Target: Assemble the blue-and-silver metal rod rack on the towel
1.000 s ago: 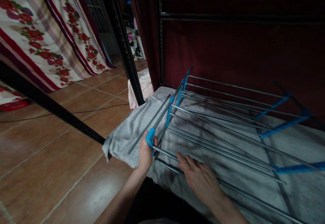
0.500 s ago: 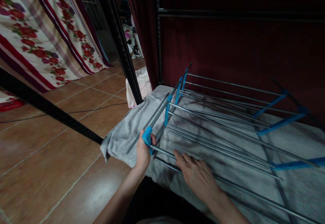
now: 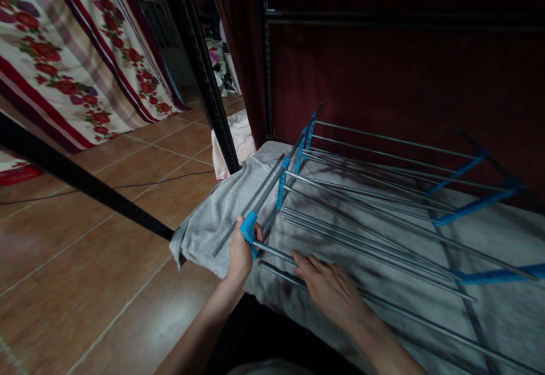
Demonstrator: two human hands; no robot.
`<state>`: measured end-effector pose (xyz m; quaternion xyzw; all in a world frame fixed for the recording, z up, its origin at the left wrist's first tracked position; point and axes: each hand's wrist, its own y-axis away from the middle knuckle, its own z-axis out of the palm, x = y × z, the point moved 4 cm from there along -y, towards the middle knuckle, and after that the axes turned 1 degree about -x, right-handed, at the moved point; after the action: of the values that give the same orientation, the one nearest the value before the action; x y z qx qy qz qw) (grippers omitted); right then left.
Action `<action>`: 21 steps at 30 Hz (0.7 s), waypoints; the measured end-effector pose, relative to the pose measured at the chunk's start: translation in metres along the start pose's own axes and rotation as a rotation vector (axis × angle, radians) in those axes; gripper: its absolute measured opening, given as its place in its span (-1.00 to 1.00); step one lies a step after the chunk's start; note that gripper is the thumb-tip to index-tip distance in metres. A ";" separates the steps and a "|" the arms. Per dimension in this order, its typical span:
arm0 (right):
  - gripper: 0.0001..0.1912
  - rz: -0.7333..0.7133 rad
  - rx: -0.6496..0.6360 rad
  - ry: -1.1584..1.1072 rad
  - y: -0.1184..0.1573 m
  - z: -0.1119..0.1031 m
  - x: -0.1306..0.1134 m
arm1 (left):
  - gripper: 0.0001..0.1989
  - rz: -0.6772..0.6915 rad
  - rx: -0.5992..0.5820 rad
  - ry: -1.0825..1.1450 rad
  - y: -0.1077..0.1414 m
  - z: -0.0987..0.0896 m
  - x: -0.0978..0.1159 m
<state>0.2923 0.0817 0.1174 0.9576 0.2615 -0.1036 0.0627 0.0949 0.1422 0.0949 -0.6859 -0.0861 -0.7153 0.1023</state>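
Note:
A clothes drying rack with grey metal rods and blue plastic joints lies on a grey cloth. My left hand is closed around a blue corner joint at the rack's near left end, its thumb along the outer side. Palm down, my right hand is wrapped over the front metal tube to the right of that joint. Its thumb and the undersides of its fingers are hidden. Just below that tube runs a second rod, passing beneath the right hand.
The grey cloth covers a low shelf with black metal posts. A dark red curtain hangs behind. To the left are a tiled floor, a thin cable and a floral cloth.
Almost nothing differs. Both hands keep the same places on the rack, and the view has shifted very slightly.

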 end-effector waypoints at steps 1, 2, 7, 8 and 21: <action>-0.57 0.002 0.002 0.008 -0.001 0.000 0.000 | -0.33 0.003 0.004 0.003 0.000 0.000 0.000; -0.57 0.005 0.005 0.011 -0.002 0.000 -0.001 | -0.33 0.007 0.008 0.006 0.000 0.000 0.001; -0.58 0.000 0.036 -0.032 -0.006 0.001 -0.006 | -0.37 0.031 -0.008 -0.042 0.000 -0.001 0.003; -0.60 0.002 0.044 -0.048 -0.007 0.002 -0.006 | -0.38 0.039 -0.014 -0.040 -0.001 -0.001 0.003; -0.74 -0.008 0.175 -0.042 -0.016 0.000 -0.012 | -0.71 0.072 0.090 -0.220 -0.018 -0.022 0.015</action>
<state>0.2741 0.0902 0.1192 0.9559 0.2539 -0.1464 -0.0163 0.0690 0.1530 0.1093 -0.7576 -0.1042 -0.6269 0.1485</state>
